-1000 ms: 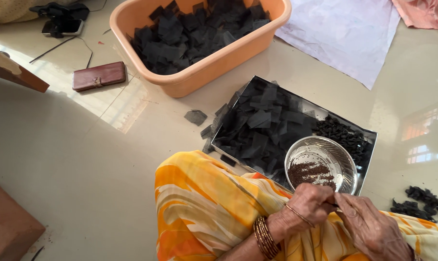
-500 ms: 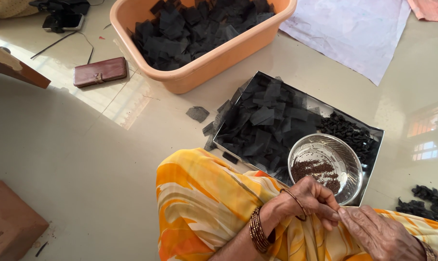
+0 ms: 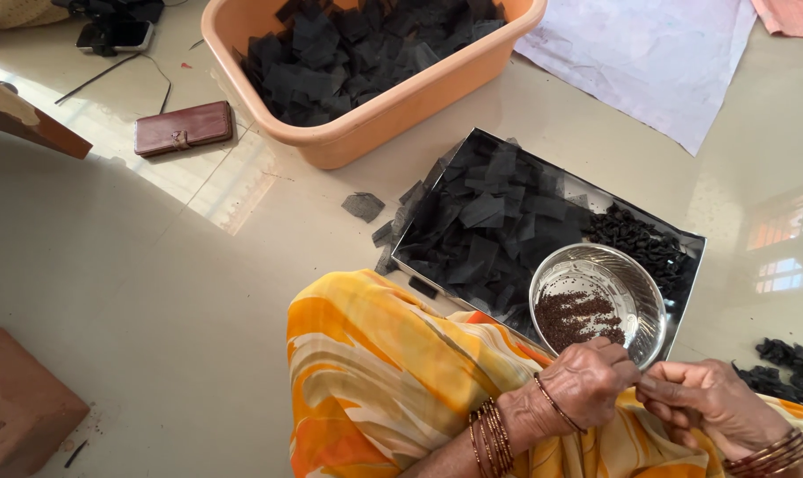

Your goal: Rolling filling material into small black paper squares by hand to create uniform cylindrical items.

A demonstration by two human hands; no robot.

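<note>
Steel bowl [image 3: 599, 301] with a layer of dark brown seeds [image 3: 579, 316] in its bottom sits on the near right corner of a shallow metal tray [image 3: 685, 237], just beyond both hands and closest to the left hand [image 3: 586, 382], whose knuckles come right up to the bowl's near rim. That left hand is curled tight, fingers [image 3: 616, 356] bunched together, and the right hand [image 3: 704, 400] meets it fingertip to fingertip, pinched in the same way; whatever sits between them is too small to make out, so I cannot tell what they grip. Bangles ring both wrists, and both hands work over a lap draped in orange and yellow cloth [image 3: 384, 372]. Inside the tray, a heap of black squares [image 3: 490, 221] fills the left part, and a strip of small black twisted bundles [image 3: 636, 237] lies along the far right, just behind the bowl. More black squares fill an orange plastic tub [image 3: 375, 133] farther off on the floor [image 3: 136, 265]. A brown wallet [image 3: 183, 127] lies left of the tub, a white sheet [image 3: 649, 53] to its right, and a small pile of black bundles [image 3: 787, 365] rests on the floor by the right hand.
</note>
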